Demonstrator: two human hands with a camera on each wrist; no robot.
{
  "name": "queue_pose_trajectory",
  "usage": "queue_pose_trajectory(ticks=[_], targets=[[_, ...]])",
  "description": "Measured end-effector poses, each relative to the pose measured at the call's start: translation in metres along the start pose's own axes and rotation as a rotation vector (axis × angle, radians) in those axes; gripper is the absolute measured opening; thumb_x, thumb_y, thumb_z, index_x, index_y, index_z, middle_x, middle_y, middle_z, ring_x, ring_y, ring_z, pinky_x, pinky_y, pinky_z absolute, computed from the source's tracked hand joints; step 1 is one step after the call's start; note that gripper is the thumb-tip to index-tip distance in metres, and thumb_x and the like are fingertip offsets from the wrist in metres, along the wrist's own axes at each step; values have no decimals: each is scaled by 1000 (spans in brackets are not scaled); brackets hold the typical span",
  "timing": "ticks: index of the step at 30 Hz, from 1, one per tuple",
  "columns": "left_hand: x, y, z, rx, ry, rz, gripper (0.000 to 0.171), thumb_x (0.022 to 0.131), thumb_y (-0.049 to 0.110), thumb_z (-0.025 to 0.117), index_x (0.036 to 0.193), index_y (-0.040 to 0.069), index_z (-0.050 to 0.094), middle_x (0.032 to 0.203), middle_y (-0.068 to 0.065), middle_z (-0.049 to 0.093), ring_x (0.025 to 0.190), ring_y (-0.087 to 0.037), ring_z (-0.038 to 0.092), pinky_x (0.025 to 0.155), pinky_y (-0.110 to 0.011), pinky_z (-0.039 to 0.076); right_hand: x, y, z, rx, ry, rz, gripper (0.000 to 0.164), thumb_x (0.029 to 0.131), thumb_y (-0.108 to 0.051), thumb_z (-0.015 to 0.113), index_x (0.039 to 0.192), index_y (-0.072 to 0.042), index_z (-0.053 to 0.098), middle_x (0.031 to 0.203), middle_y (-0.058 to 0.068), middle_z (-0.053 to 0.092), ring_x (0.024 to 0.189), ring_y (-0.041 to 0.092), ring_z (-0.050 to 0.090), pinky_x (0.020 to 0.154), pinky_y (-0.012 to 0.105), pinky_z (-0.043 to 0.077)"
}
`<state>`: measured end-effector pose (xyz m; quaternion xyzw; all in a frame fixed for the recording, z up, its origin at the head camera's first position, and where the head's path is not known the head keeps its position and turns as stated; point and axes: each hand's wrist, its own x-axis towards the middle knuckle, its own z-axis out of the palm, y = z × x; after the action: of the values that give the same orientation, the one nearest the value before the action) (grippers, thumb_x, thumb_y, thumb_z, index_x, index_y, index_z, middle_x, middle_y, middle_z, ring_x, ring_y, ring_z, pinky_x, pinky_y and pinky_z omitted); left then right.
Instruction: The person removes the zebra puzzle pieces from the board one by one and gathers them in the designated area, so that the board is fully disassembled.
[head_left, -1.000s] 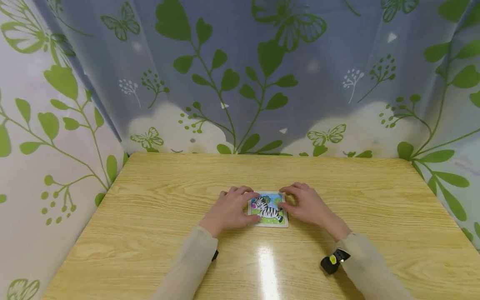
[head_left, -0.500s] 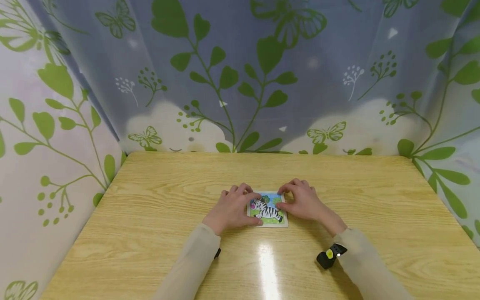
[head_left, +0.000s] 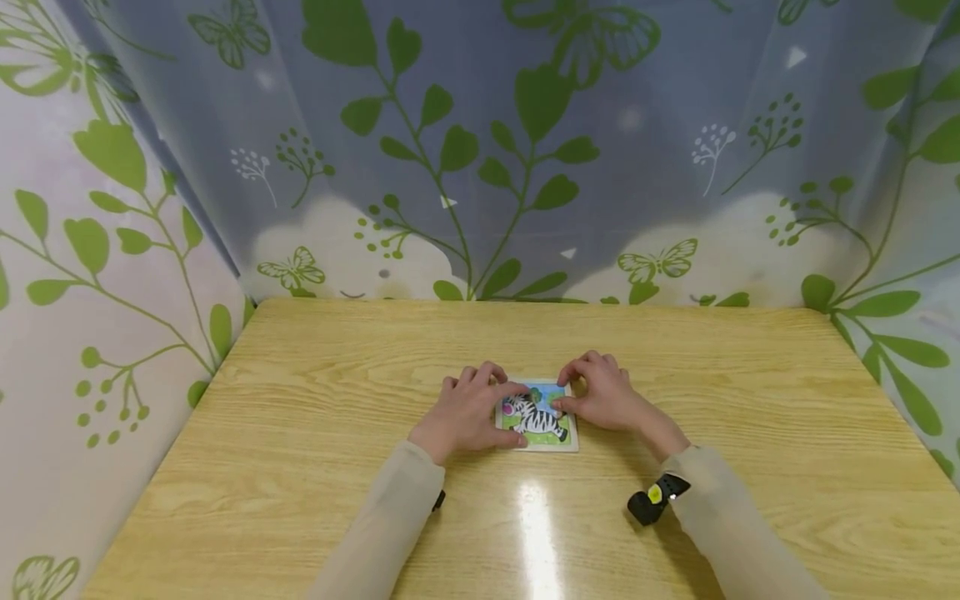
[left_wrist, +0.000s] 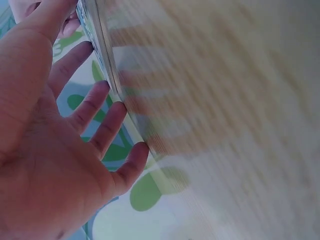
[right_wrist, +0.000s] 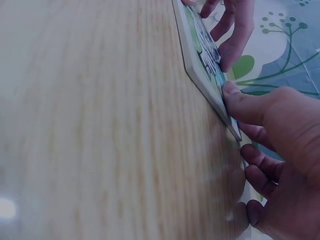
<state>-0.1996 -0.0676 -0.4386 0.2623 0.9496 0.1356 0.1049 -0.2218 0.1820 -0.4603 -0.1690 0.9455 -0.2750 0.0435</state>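
A small square zebra picture puzzle [head_left: 538, 423] with a pale border lies flat on the wooden table. My left hand [head_left: 467, 414] spans its left side, thumb near the lower edge and index finger over the upper part of the picture. In the left wrist view, the other fingers [left_wrist: 107, 127] of that hand are spread, tips at the tabletop. My right hand [head_left: 606, 398] grips the upper right corner. Its thumb [right_wrist: 245, 105] presses on the puzzle's face, with the index finger at the top edge, partly hidden in the right wrist view.
The wooden table [head_left: 337, 358] reaches back to a blue-grey curtain [head_left: 487, 167] printed with green leaves and butterflies. A similar pale cloth [head_left: 45, 417] hangs on the left. A bright reflection lies on the table in front of the puzzle.
The left index finger and thumb have shifted slightly right over the picture. My right hand has drawn in a little, its thumb moving left onto the puzzle. The puzzle stays nearly in place.
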Motion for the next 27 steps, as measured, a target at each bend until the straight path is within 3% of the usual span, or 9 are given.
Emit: queue_pose_trajectory(ticks=[12,19,27], targets=[[0,-2,0,-2,-7,-12,71,84,64,75,146,39,52,143,2,44,123,-28,43,99,-53,38,3,-2,0,14,-57,10,25,91,-32,77,103,-13,65,114,13,55,108,35,42,87,50,28],[0,-1,0,-6,-10,-14,70,85,63,74,147,40,52,143,2,44,123,-28,43,98,-51,37,4,2,3,76,-22,7,27,90,-30,79,102,-12,64,113,12,57,108,35,43,89,51,25],[-1,0,-2,-27,-22,-14,70,85,62,75,147,39,51,143,2,44,122,-28,42,98,-51,36,1,8,6,182,66,-5,30,82,-26,87,100,-11,68,103,7,65,102,29,56,92,50,26]])
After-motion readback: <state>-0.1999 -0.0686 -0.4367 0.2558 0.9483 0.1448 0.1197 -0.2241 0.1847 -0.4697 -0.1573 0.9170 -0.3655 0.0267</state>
